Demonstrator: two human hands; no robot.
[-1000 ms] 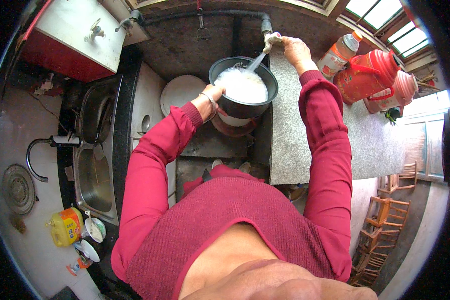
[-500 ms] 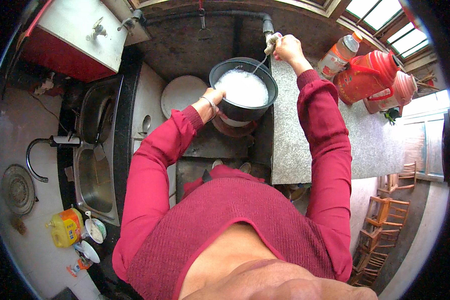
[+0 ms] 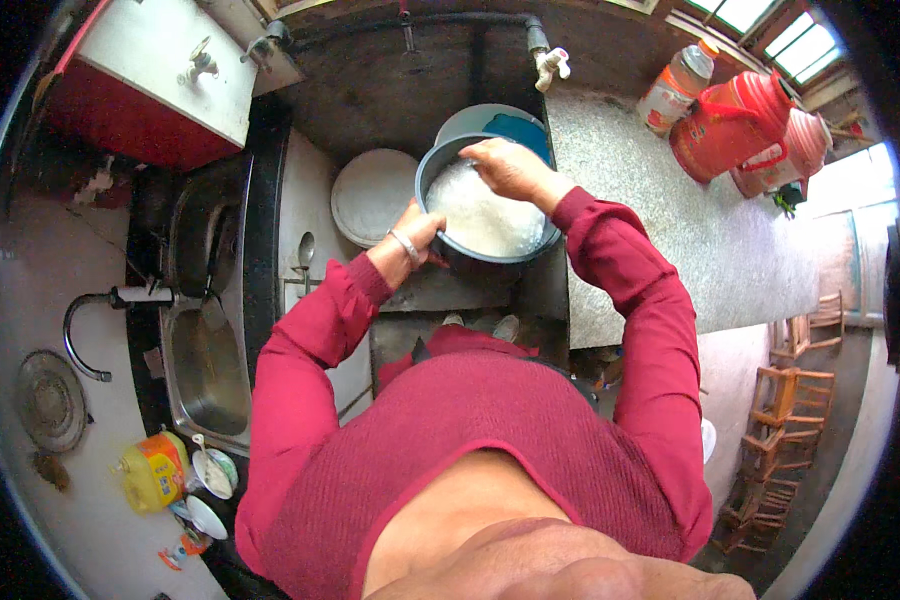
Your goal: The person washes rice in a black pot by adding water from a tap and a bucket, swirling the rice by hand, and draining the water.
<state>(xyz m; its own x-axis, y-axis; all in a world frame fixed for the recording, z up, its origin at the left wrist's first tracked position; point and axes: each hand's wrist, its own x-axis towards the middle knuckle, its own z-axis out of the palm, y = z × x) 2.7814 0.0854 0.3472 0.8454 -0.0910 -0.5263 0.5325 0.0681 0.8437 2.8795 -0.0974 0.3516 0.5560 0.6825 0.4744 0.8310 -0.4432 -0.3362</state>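
Note:
A dark round pot (image 3: 548,243) with a grey-blue rim stands tilted before me. White grainy contents (image 3: 490,222), looking like rice in cloudy water, fill much of it. My left hand (image 3: 417,232), with a bracelet at the wrist, is closed on the pot's left rim. Over the far side of the pot is my right hand (image 3: 515,170), fingers bent down toward the contents and apparently gripping nothing; its fingertips are partly hidden. Beyond the pot, the white tap (image 3: 550,66) on a grey pipe has no water stream visible.
A pale basin (image 3: 460,122) with a blue patch lies behind the pot, and a round white lid-like disc (image 3: 373,190) to its left. Red thermos flasks (image 3: 730,125) and a bottle (image 3: 678,85) stand on the right counter (image 3: 690,260). Further left is a steel double sink (image 3: 205,370).
My right hand has left the tap and moved left and down over the pot. The water stream has stopped. The pot now leans toward me, revealing the basin behind; foam has given way to grains.

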